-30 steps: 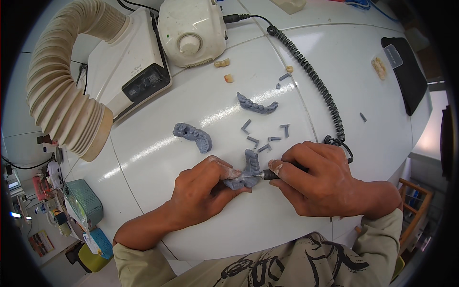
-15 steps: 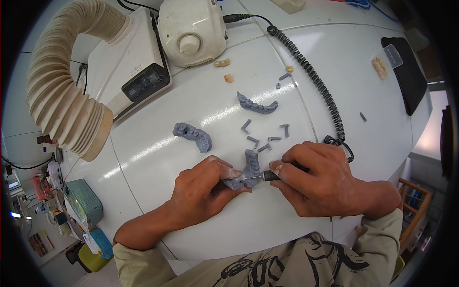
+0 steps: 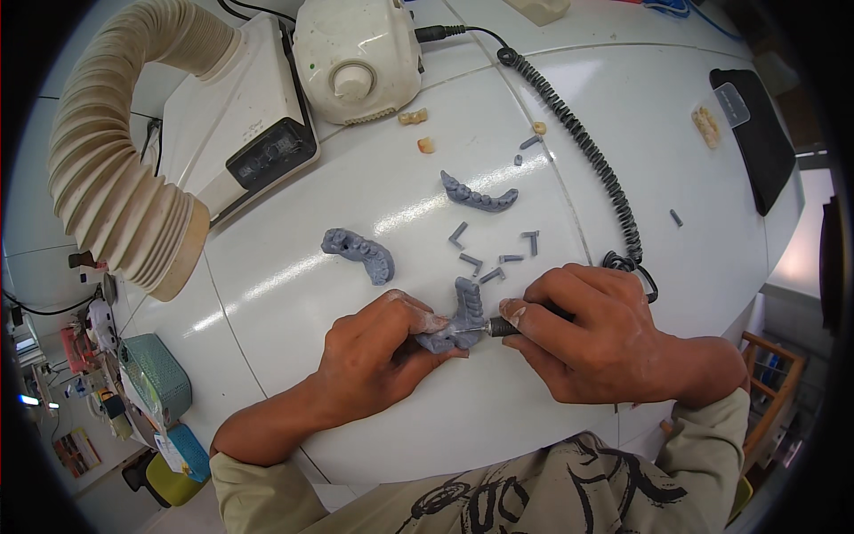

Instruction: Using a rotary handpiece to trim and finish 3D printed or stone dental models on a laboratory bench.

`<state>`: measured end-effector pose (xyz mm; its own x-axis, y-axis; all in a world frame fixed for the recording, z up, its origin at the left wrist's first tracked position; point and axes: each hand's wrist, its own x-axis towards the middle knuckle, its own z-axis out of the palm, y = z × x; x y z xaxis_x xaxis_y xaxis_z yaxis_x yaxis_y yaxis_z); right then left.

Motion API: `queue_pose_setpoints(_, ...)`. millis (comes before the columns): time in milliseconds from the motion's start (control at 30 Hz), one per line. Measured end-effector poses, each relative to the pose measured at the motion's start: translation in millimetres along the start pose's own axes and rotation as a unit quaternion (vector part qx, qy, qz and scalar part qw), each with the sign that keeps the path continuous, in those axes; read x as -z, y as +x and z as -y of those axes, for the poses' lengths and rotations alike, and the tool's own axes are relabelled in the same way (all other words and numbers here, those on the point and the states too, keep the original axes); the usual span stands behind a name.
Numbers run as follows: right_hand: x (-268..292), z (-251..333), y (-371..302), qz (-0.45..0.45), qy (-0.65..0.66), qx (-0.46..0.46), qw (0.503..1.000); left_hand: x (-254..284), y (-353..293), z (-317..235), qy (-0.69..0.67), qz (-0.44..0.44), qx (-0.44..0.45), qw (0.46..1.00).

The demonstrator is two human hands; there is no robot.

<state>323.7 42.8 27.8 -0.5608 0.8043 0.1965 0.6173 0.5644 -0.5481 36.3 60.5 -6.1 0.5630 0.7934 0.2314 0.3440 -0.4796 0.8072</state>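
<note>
A grey dental model [image 3: 468,307] is over the worktop [image 3: 400,436], pinched between the left hand's [image 3: 378,343] thumb and fingers. The right hand [image 3: 592,334] grips a dark handpiece [image 3: 503,327], its thin tip at the model. Beyond lie small grey pieces [image 3: 531,237], 2 more grey arches [image 3: 365,256], a coiled cable [image 3: 578,132] and a white control box [image 3: 360,53].

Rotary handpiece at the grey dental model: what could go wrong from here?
The handpiece could slip and its bur nick the nearby left hand. The dental model, apparently steadied by that hand alone, might twist. The right hand could knock the small grey L-shaped piece lying near it.
</note>
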Motion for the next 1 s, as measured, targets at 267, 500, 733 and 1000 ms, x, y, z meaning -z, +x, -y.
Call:
queue_pose_setpoints(267,-1.3,-0.5,0.1,-0.003,0.0,0.004,1.0,2.7,1.7,-2.4,0.006,0.014,0.001,1.0)
queue_pose_setpoints(500,-0.6,-0.5,0.5,-0.001,0.003,0.002,1.0,2.2,1.4,-1.7,0.014,0.013,-0.005,1.0)
queue_pose_setpoints(733,-0.2,-0.4,0.4,0.003,0.003,-0.002,1.0,2.1,1.1,-2.0,0.013,0.01,-0.006,1.0)
queue_pose_setpoints(1000,0.3,0.0,0.7,-0.001,0.001,-0.002,1.0,2.5,1.2,-3.5,0.012,0.018,0.005,1.0)
